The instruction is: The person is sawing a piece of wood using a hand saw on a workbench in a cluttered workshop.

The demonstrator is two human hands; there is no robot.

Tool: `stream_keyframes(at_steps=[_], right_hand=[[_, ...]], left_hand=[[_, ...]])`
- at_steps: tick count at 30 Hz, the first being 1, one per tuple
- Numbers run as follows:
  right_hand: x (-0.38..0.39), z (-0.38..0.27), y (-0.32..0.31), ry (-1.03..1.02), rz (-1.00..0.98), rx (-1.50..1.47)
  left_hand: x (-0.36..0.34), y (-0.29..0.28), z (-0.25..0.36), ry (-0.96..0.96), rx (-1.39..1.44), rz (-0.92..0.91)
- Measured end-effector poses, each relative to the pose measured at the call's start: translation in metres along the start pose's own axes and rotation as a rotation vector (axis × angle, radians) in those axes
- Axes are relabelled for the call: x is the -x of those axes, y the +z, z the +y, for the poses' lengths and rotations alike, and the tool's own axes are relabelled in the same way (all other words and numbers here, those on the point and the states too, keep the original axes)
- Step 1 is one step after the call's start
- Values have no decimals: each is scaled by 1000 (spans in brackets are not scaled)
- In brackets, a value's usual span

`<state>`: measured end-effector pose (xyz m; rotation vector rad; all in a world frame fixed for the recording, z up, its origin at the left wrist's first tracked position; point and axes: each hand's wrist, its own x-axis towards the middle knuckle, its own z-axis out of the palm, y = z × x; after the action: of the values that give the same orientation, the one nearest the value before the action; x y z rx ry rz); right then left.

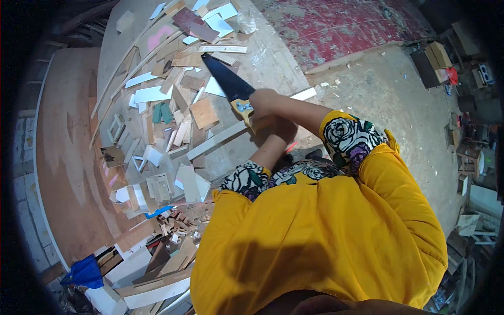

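Right hand [264,101] clenched on handsaw [229,84] handle, blade angled far-left; left hand [283,128] pressing long white strip [247,126] on worktop [273,63], fingers' closure indiscernible; strip likely light, stiff, best held near cut.

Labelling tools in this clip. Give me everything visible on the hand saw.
The hand saw has a wide, dark blade tapering to a point and a yellow handle with blue hardware, seemingly plastic. It lies low over the floor, tip pointing up-left toward the scrap wood pile. The right hand grips the handle; the blade crosses a long pale wood strip. Teeth are too small to see.
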<state>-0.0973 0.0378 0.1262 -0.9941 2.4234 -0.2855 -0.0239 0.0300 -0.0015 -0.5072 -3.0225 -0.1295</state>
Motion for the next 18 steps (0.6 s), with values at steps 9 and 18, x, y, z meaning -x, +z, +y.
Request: stream_keyframes(at_steps=[9,18], right_hand=[[-11,-17,61,51,68,348],[43,-24,2,14,498,-840]], left_hand=[[-19,-21,13,60,-344,-66],[-22,-14,-3,-19,-145,-72]])
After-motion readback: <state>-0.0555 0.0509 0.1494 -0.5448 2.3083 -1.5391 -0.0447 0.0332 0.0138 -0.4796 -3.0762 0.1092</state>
